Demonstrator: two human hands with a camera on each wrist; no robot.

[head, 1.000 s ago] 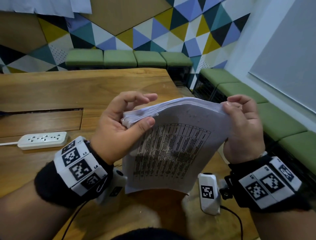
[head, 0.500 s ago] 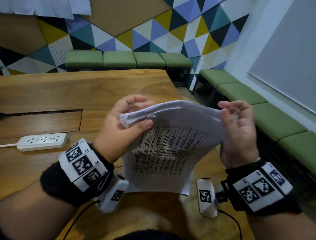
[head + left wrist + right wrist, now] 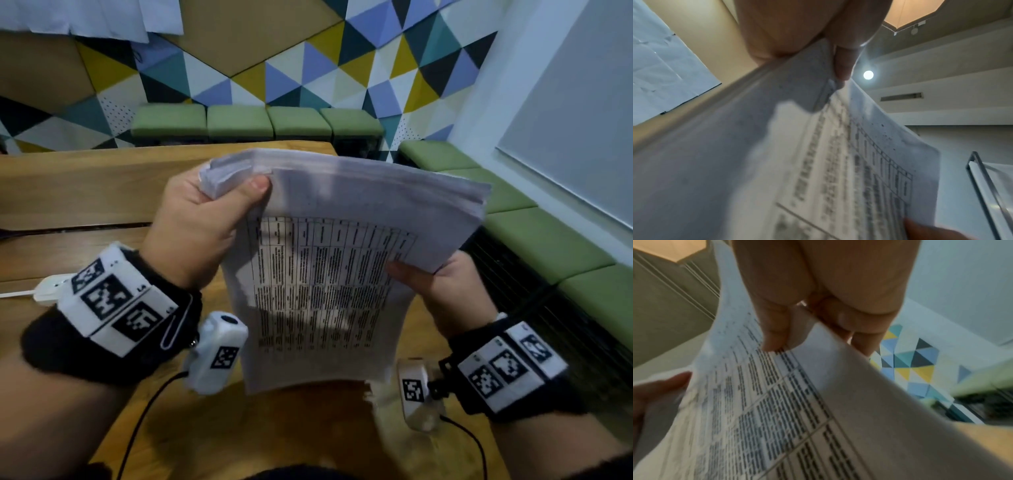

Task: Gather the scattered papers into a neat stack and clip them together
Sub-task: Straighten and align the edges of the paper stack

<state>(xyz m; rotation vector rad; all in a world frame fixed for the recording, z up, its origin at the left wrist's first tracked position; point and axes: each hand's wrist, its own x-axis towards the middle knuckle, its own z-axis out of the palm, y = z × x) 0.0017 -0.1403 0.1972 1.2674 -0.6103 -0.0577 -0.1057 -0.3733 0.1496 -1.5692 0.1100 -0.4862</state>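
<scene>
A thick stack of white papers (image 3: 325, 274) with a printed table on its near sheet is held up above the wooden table (image 3: 85, 192). My left hand (image 3: 205, 219) grips the stack's top left corner, thumb pressed on the near face. My right hand (image 3: 435, 284) pinches the stack's right edge lower down, thumb on the printed side and fingers behind. The left wrist view shows the stack (image 3: 818, 162) with my left thumb on its corner. In the right wrist view my right thumb and fingers (image 3: 777, 331) pinch the sheets (image 3: 797, 410). No clip is in sight.
A white power strip (image 3: 48, 287) with its cable lies on the table at the left, partly behind my left wrist. Green cushioned benches (image 3: 239, 121) run along the far wall and the right wall. A recessed slot (image 3: 68, 226) crosses the tabletop.
My right hand slid from the stack's top right corner down to its right edge. The stack rose and tilted more upright, and my left hand's grip closed on the top left corner.
</scene>
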